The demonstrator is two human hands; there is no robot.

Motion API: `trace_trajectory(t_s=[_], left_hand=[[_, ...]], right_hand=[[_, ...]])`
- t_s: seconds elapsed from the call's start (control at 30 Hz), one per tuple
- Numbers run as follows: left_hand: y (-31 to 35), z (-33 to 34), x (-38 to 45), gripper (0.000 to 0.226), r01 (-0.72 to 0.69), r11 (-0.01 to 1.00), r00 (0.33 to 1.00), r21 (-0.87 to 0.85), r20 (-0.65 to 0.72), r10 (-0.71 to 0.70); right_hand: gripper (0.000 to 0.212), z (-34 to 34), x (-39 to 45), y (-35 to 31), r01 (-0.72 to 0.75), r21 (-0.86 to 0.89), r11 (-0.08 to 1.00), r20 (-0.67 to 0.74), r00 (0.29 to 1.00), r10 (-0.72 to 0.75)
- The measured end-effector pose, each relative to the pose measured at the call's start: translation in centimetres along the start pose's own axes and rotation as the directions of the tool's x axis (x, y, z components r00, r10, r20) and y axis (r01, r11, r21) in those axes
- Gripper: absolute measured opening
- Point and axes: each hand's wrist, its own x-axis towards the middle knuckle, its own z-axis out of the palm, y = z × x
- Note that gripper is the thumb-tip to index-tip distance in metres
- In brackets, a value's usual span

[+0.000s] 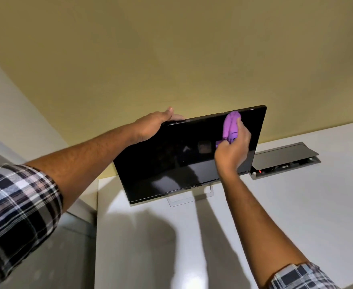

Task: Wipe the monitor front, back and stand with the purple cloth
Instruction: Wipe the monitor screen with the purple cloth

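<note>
Wiping high on the screen: right hand (pixel 233 148) clutches the cloth (pixel 231 126) just under the monitor (pixel 171 163) top edge.
Left hand (pixel 153 127) grasps the top-left corner; white desk (pixel 296 205) lies bare in front, yellow wall (pixel 171 49) behind.

You have a white desk (pixel 286 215) in front of a plain yellow wall (pixel 171 49). Set into the desk near the wall is a grey cable box (pixel 284 161), its lid tilted open, a small red light (pixel 260 171) showing inside.
</note>
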Motion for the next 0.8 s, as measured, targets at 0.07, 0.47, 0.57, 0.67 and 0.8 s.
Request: trace_trajectory(t_s=[0.07,0.47,0.57,0.67,0.8], left_hand=[[0.1,0.1,0.2,0.063,-0.001,0.998,1.000,-0.065,0.009,0.001],[1.3,-1.7,1.3,0.077,0.110,0.994,0.973,-0.011,0.207,-0.105],[1.1,-2.0,1.3,0.076,0.126,0.992,0.970,-0.007,0.213,-0.122],[1.3,-1.9,0.5,0.079,0.074,0.995,0.973,0.069,0.215,-0.087],[1.3,-4.6,-2.2,0.081,0.029,0.993,0.999,0.111,0.040,-0.033]], right_hand=[[0.089,1.3,-2.7,-0.9,0.049,0.003,0.999,0.030,0.998,-0.049],[0.087,6.6,-16.4,-5.7,0.300,-0.013,0.954,0.292,0.913,-0.284],[0.079,7.6,-18.5,-6.7,0.345,-0.035,0.938,0.350,0.883,-0.312],[0.077,7.9,-19.1,-6.8,0.358,-0.060,0.932,0.369,0.875,-0.312],[0.084,7.2,-17.8,-6.8,0.359,-0.051,0.932,0.411,0.858,-0.308]])
